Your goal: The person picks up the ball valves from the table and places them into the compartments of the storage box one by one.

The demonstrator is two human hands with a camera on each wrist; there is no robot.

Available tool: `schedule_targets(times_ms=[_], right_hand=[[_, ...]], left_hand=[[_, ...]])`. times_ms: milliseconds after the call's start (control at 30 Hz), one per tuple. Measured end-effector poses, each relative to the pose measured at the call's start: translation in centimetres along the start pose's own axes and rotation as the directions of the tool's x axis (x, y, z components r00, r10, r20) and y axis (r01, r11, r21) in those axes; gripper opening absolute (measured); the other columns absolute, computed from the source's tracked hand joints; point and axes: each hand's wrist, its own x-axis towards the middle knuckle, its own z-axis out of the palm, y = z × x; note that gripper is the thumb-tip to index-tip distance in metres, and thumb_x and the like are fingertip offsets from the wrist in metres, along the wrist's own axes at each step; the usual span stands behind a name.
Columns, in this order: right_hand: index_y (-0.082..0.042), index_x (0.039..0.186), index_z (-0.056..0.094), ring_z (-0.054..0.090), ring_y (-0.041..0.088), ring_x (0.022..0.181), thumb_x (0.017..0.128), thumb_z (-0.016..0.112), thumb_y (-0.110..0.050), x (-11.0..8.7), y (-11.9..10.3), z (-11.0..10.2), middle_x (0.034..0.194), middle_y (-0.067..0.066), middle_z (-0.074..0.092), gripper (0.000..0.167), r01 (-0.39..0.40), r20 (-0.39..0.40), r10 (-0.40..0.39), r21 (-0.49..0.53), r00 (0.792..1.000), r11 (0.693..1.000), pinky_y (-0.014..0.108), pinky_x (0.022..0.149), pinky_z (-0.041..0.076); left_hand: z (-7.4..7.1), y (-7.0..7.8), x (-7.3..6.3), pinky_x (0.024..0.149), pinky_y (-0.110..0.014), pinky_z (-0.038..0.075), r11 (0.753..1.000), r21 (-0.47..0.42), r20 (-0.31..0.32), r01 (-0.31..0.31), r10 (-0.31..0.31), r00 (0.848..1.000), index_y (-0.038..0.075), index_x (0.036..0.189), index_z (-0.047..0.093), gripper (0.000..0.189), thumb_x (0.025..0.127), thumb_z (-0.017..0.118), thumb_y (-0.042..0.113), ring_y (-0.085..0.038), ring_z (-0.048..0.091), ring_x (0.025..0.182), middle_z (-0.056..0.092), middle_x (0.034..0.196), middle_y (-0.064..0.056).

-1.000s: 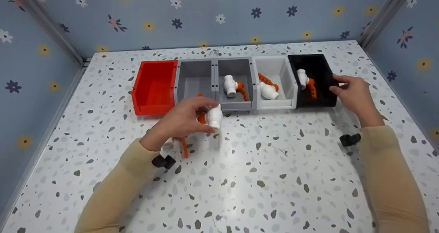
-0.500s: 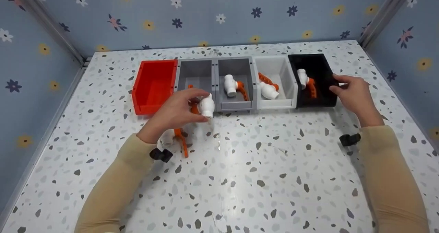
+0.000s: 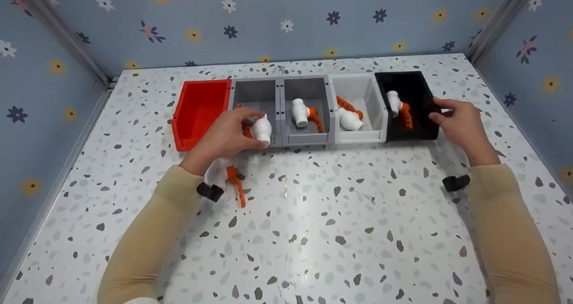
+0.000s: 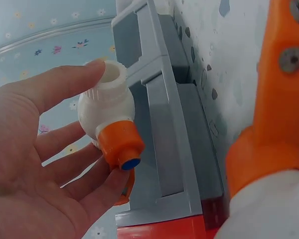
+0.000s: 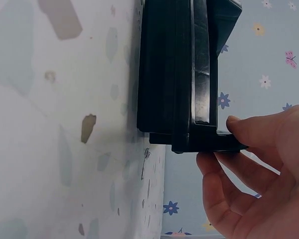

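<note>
My left hand pinches a white ball valve with an orange handle, over the front of the left grey bin. In the left wrist view, thumb and fingers grip the valve body by its ends, and a blue dot marks its orange cap. The right hand holds the right side wall of the black bin between thumb and fingers, as the right wrist view shows. On the table near my left wrist lies another valve, its white body partly hidden.
Single valves lie in the right grey bin, the white bin and the black bin. A red bin ends the row on the left. Flower-patterned panels close off the back and sides of the speckled table.
My left hand has carried the ball valve back and to the left, from in front of the grey bins to over the left grey one. The right hand keeps its place.
</note>
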Motion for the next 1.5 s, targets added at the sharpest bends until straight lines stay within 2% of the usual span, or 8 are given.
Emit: schedule_targets(times_ms=[100, 333, 567, 700, 833, 1267, 1500], right_hand=[[-0.012, 0.151, 0.044, 0.054, 0.036, 0.122, 0.101, 0.059, -0.027, 0.0, 0.1, -0.1, 0.150, 0.017, 0.045, 0.054, 0.008, -0.008, -0.009, -0.009, 1.000, 1.000, 0.046, 0.092, 0.046], [-0.011, 0.150, 0.045, 0.056, 0.037, 0.120, 0.101, 0.059, -0.027, -0.2, 0.3, -0.3, 0.148, 0.017, 0.047, 0.053, 0.032, -0.027, -0.033, -0.022, 0.999, 0.999, 0.039, 0.087, 0.048], [-0.010, 0.149, 0.046, 0.056, 0.037, 0.121, 0.101, 0.060, -0.026, -0.2, 0.3, -0.2, 0.148, 0.018, 0.048, 0.053, 0.040, -0.028, -0.040, -0.016, 0.999, 0.999, 0.036, 0.085, 0.047], [-0.010, 0.150, 0.046, 0.056, 0.036, 0.119, 0.101, 0.060, -0.028, -0.2, 0.3, -0.3, 0.148, 0.018, 0.048, 0.053, 0.039, -0.032, -0.039, -0.021, 0.999, 0.999, 0.025, 0.077, 0.046], [-0.011, 0.150, 0.046, 0.057, 0.035, 0.116, 0.101, 0.060, -0.028, -0.3, 0.4, -0.2, 0.147, 0.017, 0.049, 0.053, 0.040, -0.042, -0.041, -0.024, 0.998, 0.999, 0.018, 0.069, 0.043], [-0.012, 0.150, 0.046, 0.057, 0.035, 0.118, 0.101, 0.059, -0.028, -0.1, 0.1, -0.1, 0.147, 0.017, 0.049, 0.053, 0.031, -0.026, -0.032, -0.011, 0.999, 0.999, 0.026, 0.079, 0.046], [-0.012, 0.151, 0.044, 0.055, 0.036, 0.120, 0.101, 0.059, -0.027, 0.0, 0.1, 0.1, 0.149, 0.018, 0.047, 0.053, 0.016, -0.013, -0.016, -0.002, 1.000, 1.000, 0.045, 0.092, 0.046]], left_hand=[[-0.1, 0.1, 0.4, 0.089, -0.038, 0.053, 1.000, 0.001, -0.001, 0.007, -0.007, 1.000, 0.018, 0.140, 0.057, 0.068, 0.079, 0.086, 0.024, -0.021, 0.053, 0.112, 0.056, 0.131, -0.001], [-0.2, 0.2, 1.4, 0.086, -0.037, 0.054, 0.999, 0.020, 0.003, -0.036, 0.036, 0.999, 0.018, 0.138, 0.058, 0.064, 0.080, 0.084, 0.025, -0.021, 0.052, 0.110, 0.057, 0.129, -0.001], [0.0, 0.1, 2.2, 0.077, -0.036, 0.056, 0.999, 0.027, 0.013, 0.024, -0.024, 1.000, 0.024, 0.138, 0.058, 0.064, 0.080, 0.084, 0.028, -0.019, 0.050, 0.108, 0.056, 0.126, 0.001], [0.1, 0.1, 2.8, 0.080, -0.037, 0.056, 0.999, 0.034, 0.015, 0.036, -0.036, 0.999, 0.023, 0.137, 0.059, 0.062, 0.080, 0.083, 0.029, -0.020, 0.051, 0.108, 0.056, 0.127, 0.001], [0.2, 0.1, 3.4, 0.084, -0.038, 0.053, 0.999, 0.042, 0.015, 0.001, -0.002, 1.000, 0.018, 0.136, 0.060, 0.059, 0.081, 0.081, 0.027, -0.022, 0.053, 0.108, 0.057, 0.125, -0.001], [0.2, -0.3, 4.9, 0.090, -0.040, 0.051, 0.993, 0.113, 0.030, -0.019, 0.016, 0.999, 0.009, 0.137, 0.058, 0.058, 0.085, 0.079, 0.024, -0.026, 0.052, 0.109, 0.056, 0.131, -0.010], [0.1, -0.1, 5.4, 0.095, -0.042, 0.050, 0.990, 0.141, 0.061, 0.000, -0.009, 0.998, 0.009, 0.139, 0.056, 0.059, 0.086, 0.078, 0.025, -0.027, 0.050, 0.113, 0.053, 0.135, -0.011]])
